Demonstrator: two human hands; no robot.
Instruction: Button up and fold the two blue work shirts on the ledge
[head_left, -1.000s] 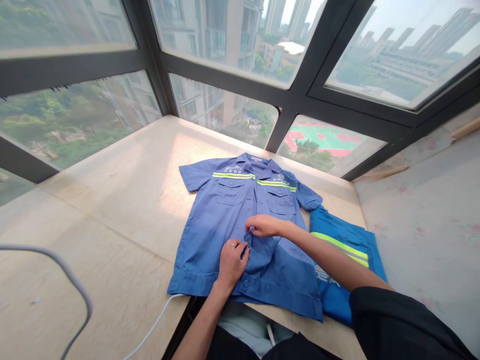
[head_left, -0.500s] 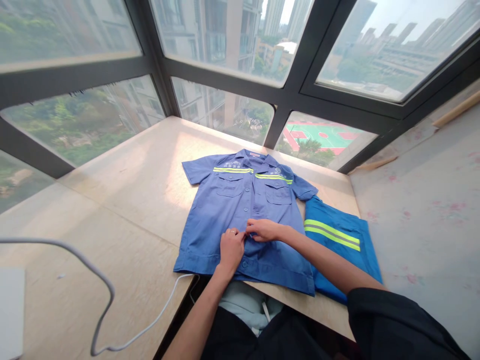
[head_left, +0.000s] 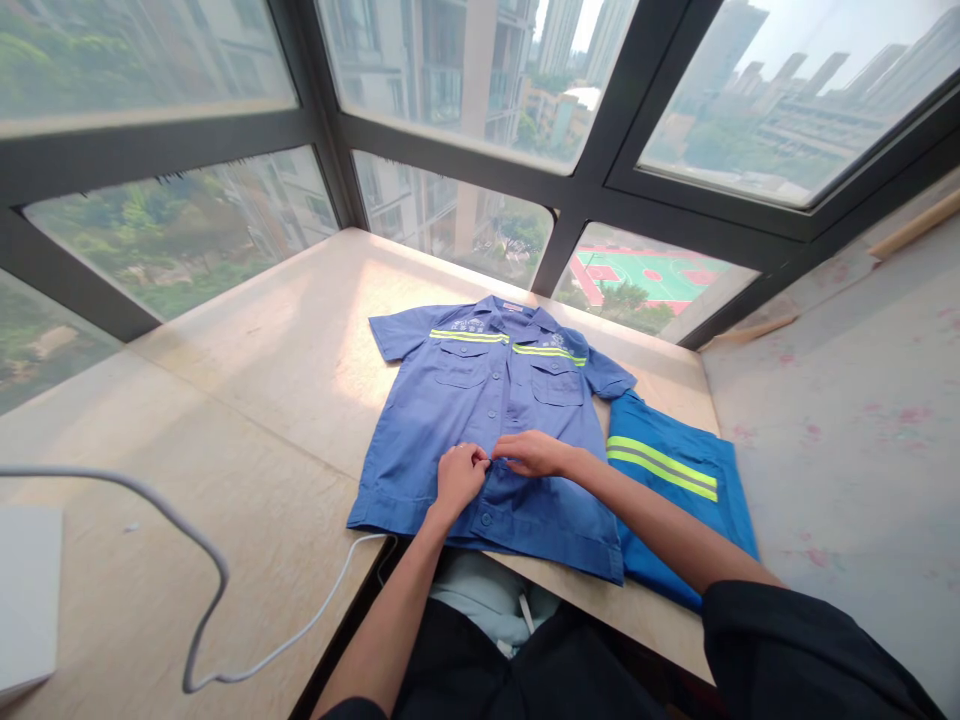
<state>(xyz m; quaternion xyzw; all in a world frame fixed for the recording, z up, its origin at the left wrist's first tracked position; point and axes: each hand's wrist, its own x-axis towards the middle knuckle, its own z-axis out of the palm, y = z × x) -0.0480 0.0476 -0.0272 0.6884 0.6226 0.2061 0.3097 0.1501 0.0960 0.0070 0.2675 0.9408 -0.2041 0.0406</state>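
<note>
A blue short-sleeved work shirt [head_left: 420, 440] lies front up, its collar toward the window, with yellow-and-grey reflective strips across the chest and two flap pockets. My left hand [head_left: 460, 474] and my right hand [head_left: 529, 454] meet at its front placket, below the middle buttons. The fingers of both hands are pinched on the shirt's edge there, and the button between them is hidden. Lower down, one button [head_left: 486, 519] shows near the hem. To the right, partly under the shirt, is a folded brighter blue garment [head_left: 675, 510] with a reflective band.
The pale worktop [head_left: 247, 480] runs up to dark window frames [head_left: 450, 150]. A grey-white cable [head_left: 202, 560] loops across its left part, beside a white box-like object [head_left: 30, 600] at the left edge. A flower-patterned wall [head_left: 847, 440] bounds the right side.
My left hand has shifted slightly up and its fingers have curled more tightly at the placket. The right hand stays nearly in place. The view has moved a little.
</note>
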